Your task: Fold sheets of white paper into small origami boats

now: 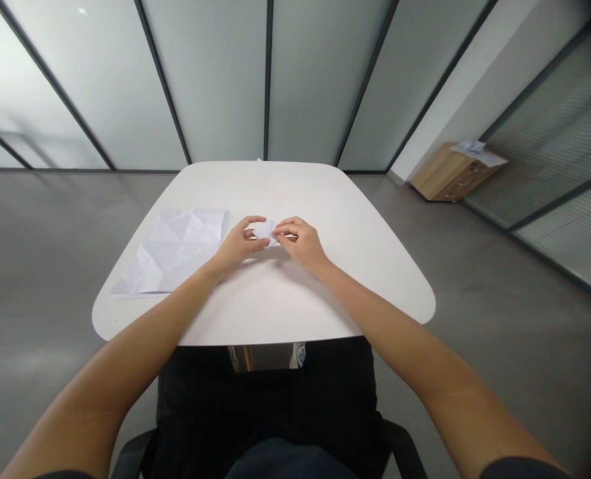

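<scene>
A small piece of folded white paper (264, 231) sits between my hands, mostly hidden by my fingers, just above the white table (295, 193). My left hand (240, 243) holds its left side between thumb and fingers. My right hand (299, 243) pinches its right side with the fingertips. To the left of my left hand lies a large white paper sheet (173, 251), flat and marked with many crease lines. My left wrist is close to its right corner, and neither hand touches the sheet's middle.
The rounded white table stands on a grey floor, with my dark-clothed lap and a chair's armrests below its near edge. Frosted glass panels stand beyond it. A wooden drawer cabinet (455, 173) at the far right carries loose papers (477, 153).
</scene>
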A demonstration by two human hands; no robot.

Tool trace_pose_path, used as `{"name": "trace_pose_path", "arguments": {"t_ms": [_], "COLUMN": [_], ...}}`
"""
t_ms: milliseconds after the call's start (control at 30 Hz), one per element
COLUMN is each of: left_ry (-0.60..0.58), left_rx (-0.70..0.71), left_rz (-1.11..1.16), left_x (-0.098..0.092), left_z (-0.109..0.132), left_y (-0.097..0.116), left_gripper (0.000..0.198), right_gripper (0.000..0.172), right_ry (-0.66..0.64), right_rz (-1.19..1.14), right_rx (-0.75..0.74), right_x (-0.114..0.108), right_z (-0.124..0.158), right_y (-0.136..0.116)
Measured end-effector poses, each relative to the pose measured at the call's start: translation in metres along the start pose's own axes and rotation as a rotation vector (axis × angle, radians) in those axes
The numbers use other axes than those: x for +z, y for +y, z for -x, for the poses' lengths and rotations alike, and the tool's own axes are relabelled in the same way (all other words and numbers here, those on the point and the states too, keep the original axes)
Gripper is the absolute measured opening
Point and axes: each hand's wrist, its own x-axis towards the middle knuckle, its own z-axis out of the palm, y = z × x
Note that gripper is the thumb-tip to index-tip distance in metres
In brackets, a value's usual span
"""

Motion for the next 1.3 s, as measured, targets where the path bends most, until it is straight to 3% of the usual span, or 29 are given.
{"name": "trace_pose_path", "arguments": {"t_ms": [100,233,367,467,700,1000,1167,1300], "left_ry": [0.015,0.011,0.005,0.025,0.055,0.002,0.059,0.082], "left_rx": [0.051,0.078,0.114,0.149,0.210,0.195,0.201,0.185], "left_rz": [-0.064,-0.081,-0.084,-0.138,-0.281,-0.302,-0.407,-0.339], "left_x": [0.000,0.001,0.003,0.006,0.005,-0.005,-0.009,-0.008], "left_z": [-0.001,-0.003,-0.002,0.000,0.001,-0.006,-0.005,-0.007], "left_y": [0.000,-0.001,-0.001,-0.001,-0.005,-0.009,-0.004,-0.003], "left_gripper": [0.076,0.064,0.059,0.055,0.047,0.040,0.039,0.038], "right_gripper": [0.026,0.050,0.039,0.041,0.042,0.029,0.037,0.030], "right_ry": [0.014,0.035,-0.004,-0.030,-0.013,-0.046,-0.102,-0.108], "right_rz": [-0.074,-0.140,-0.251,-0.288,-0.100,-0.022,0.017,0.015], "right_rx": [0.059,0.171,0.247,0.260,0.182,0.153,0.095,0.094], "right_x": [0.002,0.004,0.005,0.004,0.001,0.000,-0.002,-0.002], "right_z": [0.000,-0.003,-0.005,-0.004,-0.004,-0.006,-0.004,-0.004], "right_y": [0.003,0.008,0.010,0.007,0.000,0.016,0.012,0.010]}}
